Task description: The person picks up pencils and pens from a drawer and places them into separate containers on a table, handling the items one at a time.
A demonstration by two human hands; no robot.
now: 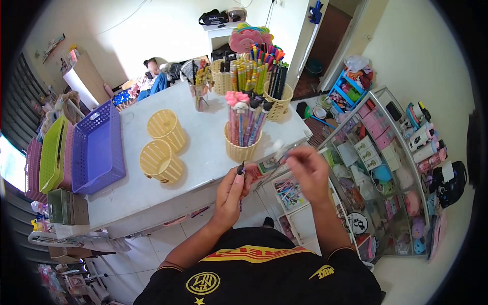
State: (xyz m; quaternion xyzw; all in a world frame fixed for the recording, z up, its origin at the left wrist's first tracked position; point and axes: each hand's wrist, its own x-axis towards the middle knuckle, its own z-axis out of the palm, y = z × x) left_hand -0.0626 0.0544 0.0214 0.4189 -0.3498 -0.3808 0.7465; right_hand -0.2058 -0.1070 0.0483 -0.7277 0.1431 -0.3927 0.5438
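Above the front edge of the table, my left hand [230,195] is closed around a slim pen [241,170] with a dark round topper, held upright. My right hand [309,170] is to its right, blurred by motion, with its fingertips pinched at a pen with a white topper [278,145]; its shaft is too smeared to make out. Just beyond my hands, a cream woven basket [243,148] on the table holds several pens with pink, white and dark character toppers [246,119].
Two cream baskets [161,160] stand left on the white table [203,134]. Purple [99,147] and green trays line its left end. Pencil-filled baskets [277,109] are at the back. An open drawer [292,193] and a glass display case [376,178] are on the right. A person [152,76] is beyond the table.
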